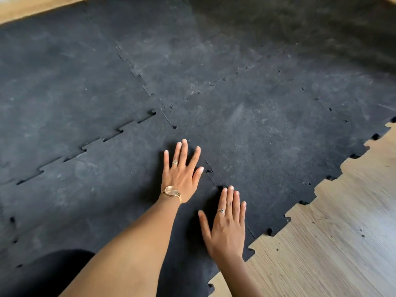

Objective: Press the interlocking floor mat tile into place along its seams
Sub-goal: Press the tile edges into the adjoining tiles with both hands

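Mat tile (90, 196), black and scuffed, is lying at the near left of the dark floor mats (214, 61), its toothed edges meeting the neighbouring tiles. Both hands are lying flat on it, fingers spread wide, gripping nothing. Left hand (182, 174), wearing a gold watch (172, 191) and a ring, is resting just beside the seam (211, 174) that is running toward the wood floor (332, 243). Right hand (227, 228), also ringed, is lying nearer the mat's jagged outer edge, its fingertips reaching that same seam.
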Tool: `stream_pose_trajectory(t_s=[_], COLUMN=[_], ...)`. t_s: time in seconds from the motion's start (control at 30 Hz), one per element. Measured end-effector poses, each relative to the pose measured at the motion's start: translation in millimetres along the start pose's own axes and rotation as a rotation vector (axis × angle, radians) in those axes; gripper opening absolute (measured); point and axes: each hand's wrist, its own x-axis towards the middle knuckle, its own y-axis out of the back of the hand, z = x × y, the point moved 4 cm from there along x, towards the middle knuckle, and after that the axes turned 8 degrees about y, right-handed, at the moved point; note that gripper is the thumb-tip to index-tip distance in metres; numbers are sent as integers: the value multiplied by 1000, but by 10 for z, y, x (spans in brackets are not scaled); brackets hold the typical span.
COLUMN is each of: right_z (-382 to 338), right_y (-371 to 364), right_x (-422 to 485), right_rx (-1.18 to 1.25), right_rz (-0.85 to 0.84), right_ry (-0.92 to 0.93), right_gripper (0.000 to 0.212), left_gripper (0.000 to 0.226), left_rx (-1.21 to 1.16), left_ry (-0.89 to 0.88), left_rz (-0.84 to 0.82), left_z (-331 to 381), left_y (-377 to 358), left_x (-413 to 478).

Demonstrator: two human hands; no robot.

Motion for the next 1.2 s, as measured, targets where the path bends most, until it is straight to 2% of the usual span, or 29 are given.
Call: stream_pose_trajectory(t_s=[0.07, 0.13, 0.2, 0.27, 0.3, 0.33, 0.4, 0.47, 0.57, 0.63, 0.73, 0.8, 0.87, 0.9, 0.97, 1.03, 1.13, 1.2], right_z=[6, -55, -157, -169, -125, -57, 141, 254, 247, 261, 155, -112, -417, -533, -598, -487, -450, -467], right_y=[166, 400, 615, 711, 682, 584, 269, 37, 27, 22, 117, 287, 408, 386, 161, -97, -158, -147], right_x=[79, 244, 511, 785, 910, 1009, 1098, 1139, 1160, 1151, 1226, 1461, 1730, 1837, 1938, 1996, 1989, 2020], right_rx=[147, 270, 293, 243, 179, 99, -42, -113, -121, -131, -9, 110, 125, 82, -63, -129, -120, -120], right_rz=[58, 221, 390, 498, 487, 402, 137, 33, 48, 61, 102, 265, 377, 361, 152, -30, -50, -40], right_ry=[-37, -24, 35, 72, 78, 70, -4, -44, -50, -30, -16, 50, 183, 262, 346, 306, 296, 302], right_gripper=[73, 68, 66, 66, 67, 69, 75, 76, 78, 81, 82, 83, 79, 75, 70, 70, 72, 74], left_gripper=[70, 71, 69, 66, 64, 61, 58, 60, 70, 72, 73, 72, 70, 70, 70, 63, 39, 40], left_rx=[-120, -219, -235, -211, -183, -163, -135, -150, -202, -218, -166, -150, -145, -138, -156, -188, -184, -220], left_ry=[198, 380, 413, 365, 333, 301, 249, 321, 556, 645, 648, 633, 635, 638, 647, 633, 512, 600], left_rz=[31, 23, -4, -13, 10, 33, 86, 138, 118, 73, 20, 21, 28, 27, 15, 51, 191, 254], left_z=[-100, -177, -204, -263, -317, -375, -434, -499, -592, -634, -619, -613, -624, -623, -615, -687, -991, -1229], left_y=[19, -9, -28, -16, 2, 28, 45, 18, -30, -74, -112, -103, -89, -101, -111, -51, 107, 116], left_x=[-51, -127, -156, -165, -157, -143, -139, -146, -184, -164, -128, -121, -119, -120, -131, -64, 158, 234])
